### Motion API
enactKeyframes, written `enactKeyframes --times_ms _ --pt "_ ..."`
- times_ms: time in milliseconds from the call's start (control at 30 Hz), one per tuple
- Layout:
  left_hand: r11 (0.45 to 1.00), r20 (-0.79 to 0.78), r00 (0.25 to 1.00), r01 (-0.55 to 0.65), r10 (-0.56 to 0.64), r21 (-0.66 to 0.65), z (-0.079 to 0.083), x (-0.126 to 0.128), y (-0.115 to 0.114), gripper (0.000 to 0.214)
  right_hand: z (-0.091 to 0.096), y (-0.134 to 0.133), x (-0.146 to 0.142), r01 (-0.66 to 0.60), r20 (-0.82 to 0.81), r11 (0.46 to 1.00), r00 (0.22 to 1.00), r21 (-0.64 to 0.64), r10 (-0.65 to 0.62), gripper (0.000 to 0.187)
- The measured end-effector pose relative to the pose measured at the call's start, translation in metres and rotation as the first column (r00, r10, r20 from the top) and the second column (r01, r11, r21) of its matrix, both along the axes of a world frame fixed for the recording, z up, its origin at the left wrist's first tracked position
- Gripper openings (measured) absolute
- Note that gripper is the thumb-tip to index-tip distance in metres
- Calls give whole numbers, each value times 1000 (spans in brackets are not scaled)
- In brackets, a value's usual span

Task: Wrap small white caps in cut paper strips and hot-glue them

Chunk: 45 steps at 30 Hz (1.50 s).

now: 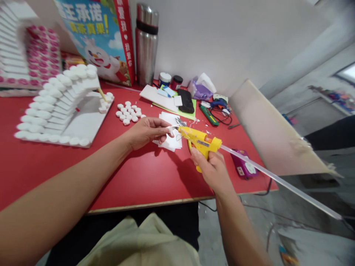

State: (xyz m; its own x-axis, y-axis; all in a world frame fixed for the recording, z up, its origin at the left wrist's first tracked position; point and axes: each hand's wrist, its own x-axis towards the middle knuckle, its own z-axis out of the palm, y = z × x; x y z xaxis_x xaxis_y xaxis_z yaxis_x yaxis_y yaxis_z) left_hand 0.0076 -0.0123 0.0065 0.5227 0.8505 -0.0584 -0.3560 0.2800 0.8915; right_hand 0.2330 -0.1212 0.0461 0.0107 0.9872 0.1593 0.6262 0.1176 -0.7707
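My right hand (212,166) is wrapped round the handle of a yellow hot glue gun (198,138), its nozzle pointing left. A long translucent glue stick (277,179) sticks out of the gun's back end. Pinched in the fingers of my left hand (148,131) is a small white piece (171,130), right at the nozzle tip; contact is too small to tell. White paper sheets (168,144) lie on the table beneath. A cluster of white round pieces (129,112) sits left of my hand. Farther left stands a white stepped model (63,107) edged with similar round pieces.
Along the back of the red table (133,184) stand a steel flask (146,44), two small jars, and a purple tissue pack (202,88). A green-handled tool (208,114) with a black cable and a purple power socket (244,164) lie right. A pale board (274,129) leans at the right edge.
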Motion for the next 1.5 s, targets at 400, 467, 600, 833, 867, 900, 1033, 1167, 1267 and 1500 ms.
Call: enactKeyframes --times_ms 400,467,600,833,867,900,1033,1167,1267,1500 --pt "1000 -6 1000 4 -4 -23 2 0 -1 35 -6 2 7 55 -34 998 998 44 -53 46" --pt "999 -17 1000 -1 1 -33 3 0 -2 36 -6 0 8 63 -48 997 997 38 -61 45" --pt "999 -39 999 -14 12 -48 3 0 -3 37 -4 2 22 143 -65 990 988 15 -141 45" --pt "999 -83 996 -38 35 -29 -2 1 -2 35 -27 44 100 444 -82 891 895 93 -437 46" --pt "999 -84 996 -37 35 -27 -2 1 -2 35 -33 49 110 480 -43 873 877 86 -478 47" --pt "999 -84 996 -37 35 -26 -3 1 -2 34 -39 53 118 513 6 855 857 81 -515 48" --pt "999 -70 997 -37 35 -30 -2 1 -1 33 -53 56 131 501 105 862 856 73 -507 52" --pt "999 -77 997 -18 16 -33 -1 1 -2 33 -54 55 127 476 203 878 856 50 -475 53" --pt "1000 -75 997 -14 12 -22 -2 0 -1 33 -52 56 125 478 298 876 829 58 -472 57" --pt "1000 -88 996 -5 7 29 -5 0 -1 31 -32 25 117 383 590 922 730 66 -345 58"
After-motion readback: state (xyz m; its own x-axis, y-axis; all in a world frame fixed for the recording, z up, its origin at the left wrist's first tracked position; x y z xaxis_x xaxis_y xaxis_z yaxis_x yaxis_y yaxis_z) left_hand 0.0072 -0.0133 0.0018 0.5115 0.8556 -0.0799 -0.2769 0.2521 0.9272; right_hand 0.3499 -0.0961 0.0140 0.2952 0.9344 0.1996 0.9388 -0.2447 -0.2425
